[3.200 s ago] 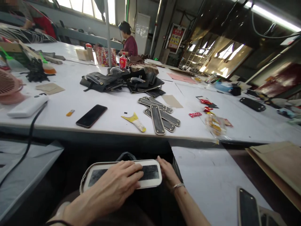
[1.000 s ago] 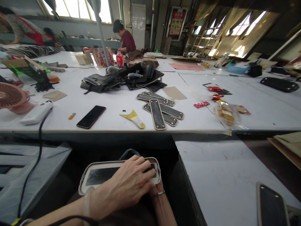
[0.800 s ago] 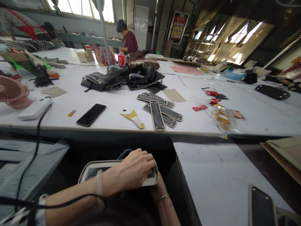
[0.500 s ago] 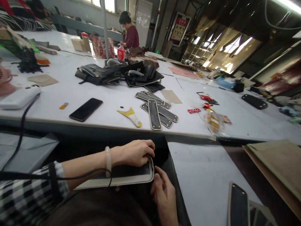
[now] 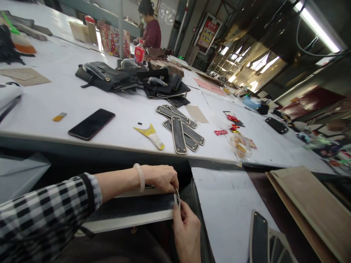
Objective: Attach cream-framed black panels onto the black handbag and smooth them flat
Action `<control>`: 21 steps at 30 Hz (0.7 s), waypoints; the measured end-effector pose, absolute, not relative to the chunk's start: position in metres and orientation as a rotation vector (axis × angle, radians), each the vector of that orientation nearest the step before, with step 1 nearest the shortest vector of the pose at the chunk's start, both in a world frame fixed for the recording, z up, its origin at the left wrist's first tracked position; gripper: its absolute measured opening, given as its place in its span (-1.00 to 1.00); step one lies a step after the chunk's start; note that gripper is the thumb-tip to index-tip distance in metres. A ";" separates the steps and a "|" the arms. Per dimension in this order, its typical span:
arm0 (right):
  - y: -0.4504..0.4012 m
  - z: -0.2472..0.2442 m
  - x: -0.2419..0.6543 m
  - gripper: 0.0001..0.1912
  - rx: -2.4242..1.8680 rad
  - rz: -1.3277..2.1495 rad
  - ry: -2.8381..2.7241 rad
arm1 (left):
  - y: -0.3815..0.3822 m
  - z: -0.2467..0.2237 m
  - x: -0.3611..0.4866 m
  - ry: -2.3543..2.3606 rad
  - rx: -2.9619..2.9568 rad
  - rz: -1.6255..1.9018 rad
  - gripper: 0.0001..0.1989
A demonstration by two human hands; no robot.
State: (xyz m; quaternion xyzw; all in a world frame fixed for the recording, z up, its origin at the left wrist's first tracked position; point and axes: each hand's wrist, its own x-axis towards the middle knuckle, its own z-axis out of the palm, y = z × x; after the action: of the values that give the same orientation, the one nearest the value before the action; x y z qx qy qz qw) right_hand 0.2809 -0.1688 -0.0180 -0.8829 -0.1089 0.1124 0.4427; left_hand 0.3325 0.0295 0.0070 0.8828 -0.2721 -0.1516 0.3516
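Observation:
A long black panel with a pale rim (image 5: 137, 205) lies across my lap, probably a leather bag part. My left hand (image 5: 162, 178), wearing a pale bangle, reaches over it with curled fingers closed on the far corner of its right end. My right hand (image 5: 188, 226) pinches the near corner of that end between thumb and fingers. The panel's left part is hidden by my checked sleeve. On the table beyond my hands lie several black strips with pale edges and corner studs (image 5: 179, 135). Left of them is a yellow and white piece (image 5: 152, 136).
A phone (image 5: 91, 124) and a small orange-tipped piece (image 5: 59, 117) lie to the left. Black bags (image 5: 109, 78) are piled behind. Red packets (image 5: 221, 132) are right of centre. More strips (image 5: 258, 233) and brown board (image 5: 309, 204) are at lower right. A person (image 5: 152, 31) stands across the table.
My right hand has moved up and now pinches the panel's corner. The panel has tilted so that more of its black face shows. My view has shifted somewhat to the right.

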 end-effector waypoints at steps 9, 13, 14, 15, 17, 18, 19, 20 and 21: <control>-0.168 -0.021 0.273 -0.47 -2.220 0.220 -0.284 | 0.024 0.001 0.334 -0.609 2.271 -0.460 -0.72; -0.166 -0.014 0.272 -0.46 -2.215 0.245 -0.318 | 0.017 -0.002 0.337 -0.552 2.275 -0.475 -0.73; -0.166 -0.014 0.272 -0.45 -2.204 0.240 -0.322 | 0.016 -0.002 0.337 -0.539 2.274 -0.477 -0.74; -0.166 -0.013 0.271 -0.45 -2.192 0.236 -0.323 | 0.015 -0.002 0.337 -0.529 2.270 -0.479 -0.74; -0.167 -0.014 0.269 -0.46 -2.174 0.236 -0.316 | 0.017 -0.003 0.337 -0.520 2.248 -0.496 -0.74; -0.167 -0.015 0.269 -0.46 -2.170 0.237 -0.307 | 0.019 -0.003 0.337 -0.519 2.230 -0.513 -0.75; -0.168 -0.017 0.267 -0.47 -2.167 0.241 -0.296 | 0.022 -0.003 0.337 -0.521 2.207 -0.536 -0.74; -0.168 -0.018 0.266 -0.47 -2.165 0.247 -0.282 | 0.025 -0.002 0.338 -0.525 2.184 -0.561 -0.73; -0.168 -0.020 0.265 -0.47 -2.163 0.249 -0.262 | 0.028 -0.002 0.338 -0.528 2.164 -0.582 -0.72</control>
State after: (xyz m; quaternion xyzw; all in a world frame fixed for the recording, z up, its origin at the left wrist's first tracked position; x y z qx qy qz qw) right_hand 0.2646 -0.1682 -0.0199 -0.8775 -0.1063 0.1012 0.4566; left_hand 0.3378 0.0279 -0.0018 0.8583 -0.2095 -0.2310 0.4075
